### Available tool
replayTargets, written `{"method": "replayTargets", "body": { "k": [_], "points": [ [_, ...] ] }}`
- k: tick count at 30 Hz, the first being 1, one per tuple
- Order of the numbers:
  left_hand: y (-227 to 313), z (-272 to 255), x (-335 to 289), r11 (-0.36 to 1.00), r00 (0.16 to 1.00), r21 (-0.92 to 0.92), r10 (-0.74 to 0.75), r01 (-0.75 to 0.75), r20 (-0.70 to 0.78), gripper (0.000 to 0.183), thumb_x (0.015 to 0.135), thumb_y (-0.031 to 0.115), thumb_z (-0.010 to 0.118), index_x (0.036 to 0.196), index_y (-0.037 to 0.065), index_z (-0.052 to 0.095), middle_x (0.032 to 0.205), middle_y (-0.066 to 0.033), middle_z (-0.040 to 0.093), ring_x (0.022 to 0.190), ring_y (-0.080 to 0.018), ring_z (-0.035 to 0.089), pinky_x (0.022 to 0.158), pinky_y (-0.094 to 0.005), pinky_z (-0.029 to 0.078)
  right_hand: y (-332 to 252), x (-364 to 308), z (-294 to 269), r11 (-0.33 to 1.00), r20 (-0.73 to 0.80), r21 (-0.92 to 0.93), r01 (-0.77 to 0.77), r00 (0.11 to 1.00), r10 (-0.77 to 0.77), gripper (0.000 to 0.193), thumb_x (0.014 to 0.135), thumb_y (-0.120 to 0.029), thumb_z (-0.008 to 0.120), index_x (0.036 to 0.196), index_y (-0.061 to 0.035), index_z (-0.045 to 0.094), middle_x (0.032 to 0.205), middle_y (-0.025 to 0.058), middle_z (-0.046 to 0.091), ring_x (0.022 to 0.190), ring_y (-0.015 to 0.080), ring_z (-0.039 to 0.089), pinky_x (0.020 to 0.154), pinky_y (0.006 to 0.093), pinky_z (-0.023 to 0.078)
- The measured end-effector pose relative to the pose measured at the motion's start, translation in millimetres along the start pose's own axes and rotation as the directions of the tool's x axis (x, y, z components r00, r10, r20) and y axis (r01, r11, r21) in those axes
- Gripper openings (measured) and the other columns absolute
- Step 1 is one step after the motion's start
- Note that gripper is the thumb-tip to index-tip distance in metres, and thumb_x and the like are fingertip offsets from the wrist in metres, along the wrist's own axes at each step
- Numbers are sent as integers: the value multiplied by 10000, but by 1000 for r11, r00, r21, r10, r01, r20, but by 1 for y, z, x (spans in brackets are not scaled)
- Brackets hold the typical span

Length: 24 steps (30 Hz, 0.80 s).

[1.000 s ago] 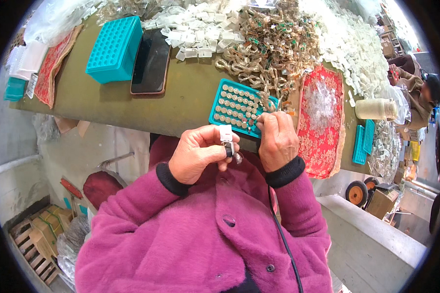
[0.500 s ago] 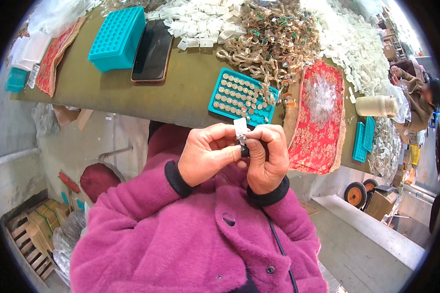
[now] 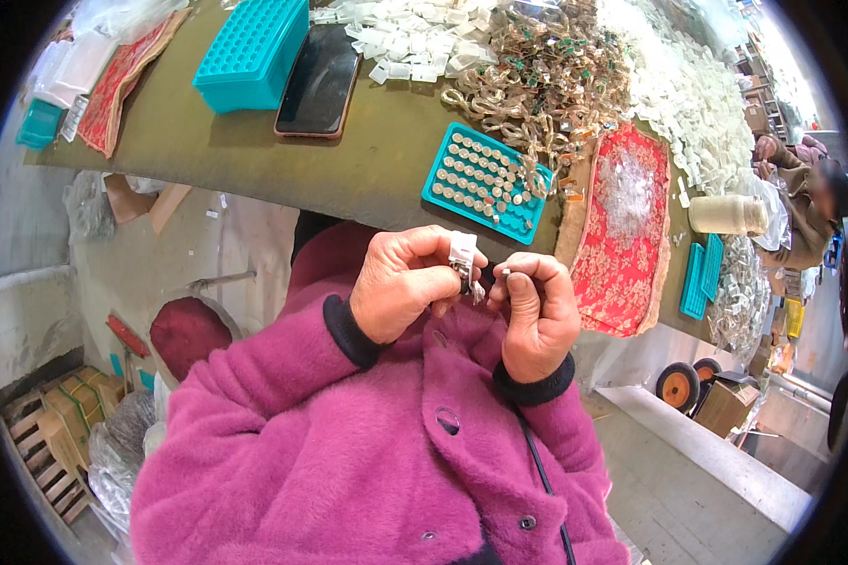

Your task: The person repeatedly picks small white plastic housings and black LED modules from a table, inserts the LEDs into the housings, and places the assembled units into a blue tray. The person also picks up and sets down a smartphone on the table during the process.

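Head view: your left hand [image 3: 398, 287] pinches a small white plastic piece [image 3: 462, 248] near the middle of the frame, with a dark part just below it. Your right hand [image 3: 539, 318] is just to the right, apart from that piece, thumb and fingertips drawn close around a tiny pale bit [image 3: 506, 272], too small to identify. The white piece looks only partway through handling; whether anything sits inside it, you cannot tell from here. Above your hands, the teal tray [image 3: 510, 229] carries round silvery discs [image 3: 463, 153] in rows on its left, a few out of line toward the right, and bare holes at lower right, so it is partly used or partly filled. Plenty seems left: tangled clear cords [image 3: 535, 87] heap at upper centre, more white pieces [image 3: 422, 44] to their left.
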<state>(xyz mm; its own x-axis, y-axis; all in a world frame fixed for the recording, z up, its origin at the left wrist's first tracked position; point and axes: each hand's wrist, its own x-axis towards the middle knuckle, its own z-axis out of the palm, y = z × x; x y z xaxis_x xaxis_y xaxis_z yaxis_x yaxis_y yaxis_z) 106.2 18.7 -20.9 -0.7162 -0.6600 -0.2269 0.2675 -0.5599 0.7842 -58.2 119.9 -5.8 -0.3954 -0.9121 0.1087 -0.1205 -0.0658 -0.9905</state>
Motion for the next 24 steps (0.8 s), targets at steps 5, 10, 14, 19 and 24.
{"method": "replayTargets", "body": {
  "k": [5, 10, 14, 19, 24],
  "points": [
    [-1, 6, -4, 999, 999, 43, -5, 8, -51, 261, 938, -71, 662, 1192, -49, 717, 998, -76, 710, 783, -133, 675, 663, -284, 567, -7, -4, -1, 997, 22, -82, -5, 1000, 7, 106, 1046, -10, 646, 1146, 4, 614, 960, 39, 666, 759, 85, 625, 677, 237, 529],
    [-6, 12, -6, 977, 986, 174, 140, -124, -85, 314, 931, -83, 725, 1243, -48, 710, 1100, -67, 691, 904, -162, 705, 778, -310, 618, -13, -3, 2, 988, 17, 60, -142, 990, 141, 177, 1026, 2, 675, 1189, 13, 606, 976, 41, 685, 784, 76, 648, 677, 222, 541],
    [-7, 7, -5, 675, 870, 594, 483, -438, 93, 362, 859, -99, 732, 1205, 4, 753, 1032, -106, 702, 858, -187, 728, 729, -303, 607, -12, 1, 3, 957, 51, 165, -239, 971, 234, 193, 1021, -7, 688, 1190, 6, 594, 979, 46, 691, 777, 64, 642, 643, 202, 517],
    [-7, -2, -1, 666, 868, 581, 471, -468, 159, 349, 850, -90, 717, 1179, 16, 761, 988, -98, 698, 801, -154, 681, 668, -267, 561, -10, 4, -1, 915, 114, 180, -360, 932, 344, 148, 1019, -25, 698, 1138, -3, 614, 928, 34, 700, 726, 50, 624, 601, 200, 485],
    [-1, -15, 4, 993, 992, -9, -120, 121, 47, 252, 981, 20, 626, 1211, -45, 709, 1035, -103, 718, 705, -110, 621, 581, -251, 498, -4, 23, -10, 953, -25, -290, -87, 996, 83, 95, 965, -41, 759, 1023, -1, 695, 856, 69, 701, 700, 159, 664, 650, 314, 552]
  ]
}}
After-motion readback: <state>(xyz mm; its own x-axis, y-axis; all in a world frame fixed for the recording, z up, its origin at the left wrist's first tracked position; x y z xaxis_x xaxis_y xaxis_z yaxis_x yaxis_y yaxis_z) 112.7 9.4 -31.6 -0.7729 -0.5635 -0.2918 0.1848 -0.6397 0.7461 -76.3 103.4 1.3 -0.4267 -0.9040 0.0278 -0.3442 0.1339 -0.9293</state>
